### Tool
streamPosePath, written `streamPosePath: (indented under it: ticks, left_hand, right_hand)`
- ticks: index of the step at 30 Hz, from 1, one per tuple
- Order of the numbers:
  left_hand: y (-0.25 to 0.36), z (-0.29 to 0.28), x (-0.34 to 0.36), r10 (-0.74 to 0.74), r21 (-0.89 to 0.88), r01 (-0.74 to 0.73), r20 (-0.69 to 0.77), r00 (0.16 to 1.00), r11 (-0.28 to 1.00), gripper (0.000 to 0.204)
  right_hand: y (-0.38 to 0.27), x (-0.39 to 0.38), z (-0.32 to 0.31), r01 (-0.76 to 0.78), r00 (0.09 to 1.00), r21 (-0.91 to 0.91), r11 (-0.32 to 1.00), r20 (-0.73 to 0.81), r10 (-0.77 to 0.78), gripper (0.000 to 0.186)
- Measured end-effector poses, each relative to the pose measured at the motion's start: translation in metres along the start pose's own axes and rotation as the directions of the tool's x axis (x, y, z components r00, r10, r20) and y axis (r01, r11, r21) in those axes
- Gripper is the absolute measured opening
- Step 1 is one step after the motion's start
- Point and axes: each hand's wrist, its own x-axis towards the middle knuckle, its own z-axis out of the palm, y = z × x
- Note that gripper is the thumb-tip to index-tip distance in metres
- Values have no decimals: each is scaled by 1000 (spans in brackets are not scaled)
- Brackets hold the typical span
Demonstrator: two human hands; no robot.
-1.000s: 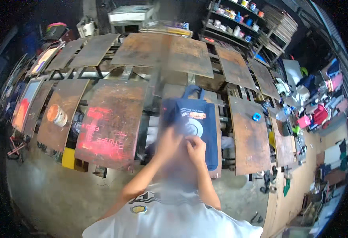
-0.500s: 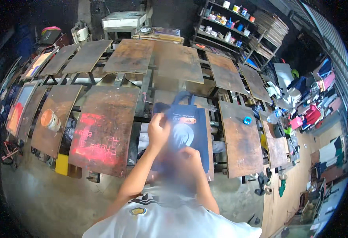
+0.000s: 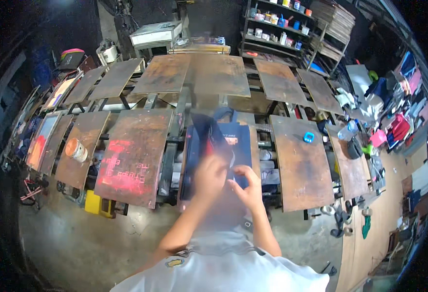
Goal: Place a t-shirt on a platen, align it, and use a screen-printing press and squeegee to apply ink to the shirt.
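Lying on board: blue bag [image 3: 243,155] is being supported by a brown board [image 3: 256,158], middle of near row; its handle [image 3: 234,116] is pointing away from the person.
Left hand [image 3: 211,176]: is being held over the bag's left half, blurred; finger state cannot be told.
Dark piece [image 3: 205,125]: is being seen raised just beyond the left hand; whether it is being gripped, or is part of the bag, cannot be told.
Right hand [image 3: 248,187]: is being held over the bag's right edge; thumb and forefinger are being held narrowly apart, gap showing.
Red-marked board [image 3: 148,129]: is being partly covered by paint, left of the bag.
Bucket [image 3: 76,150]: is being supported by a board farther left.
Blue gadget [image 3: 309,137]: is being supported by the board right of the bag.
Shelf [image 3: 272,39]: is being filled with jars, background.
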Motion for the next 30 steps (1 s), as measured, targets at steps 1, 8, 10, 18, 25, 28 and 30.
streamPosePath:
  ticks: [1, 8, 10, 18, 25, 28, 30]
  left_hand:
    - [6, 1, -4, 1, 4, -1, 26, 1000, 1000, 21]
    - [39, 24, -38, 87, 9, -89, 97, 991, 996, 23]
    - [50, 29, -46, 112, 30, -116, 116, 987, 993, 25]
    - [90, 57, -76, 237, 19, -244, 178, 955, 970, 25]
    - [115, 74, -96, 239, 28, -252, 234, 942, 967, 14]
    - [123, 77, -103, 242, 49, -265, 277, 930, 963, 8]
    - [123, 79, -110, 171, 16, -181, 260, 950, 983, 6]
  right_hand:
    - [-5, -4, -5, -40, 999, 23, 999, -4, 40, 37]
    - [7, -39, -36, -82, 993, 104, 991, -75, 90, 29]
    - [9, -47, -48, -28, 995, 48, 998, -93, 32, 26]
    - [13, -87, -83, -20, 967, 0, 1000, -254, 19, 14]
    - [12, -111, -110, 6, 971, -14, 1000, -237, -9, 12]
    - [16, -121, -115, -31, 977, 64, 997, -207, 44, 11]
    - [16, -125, -118, -51, 980, 115, 992, -187, 72, 11]
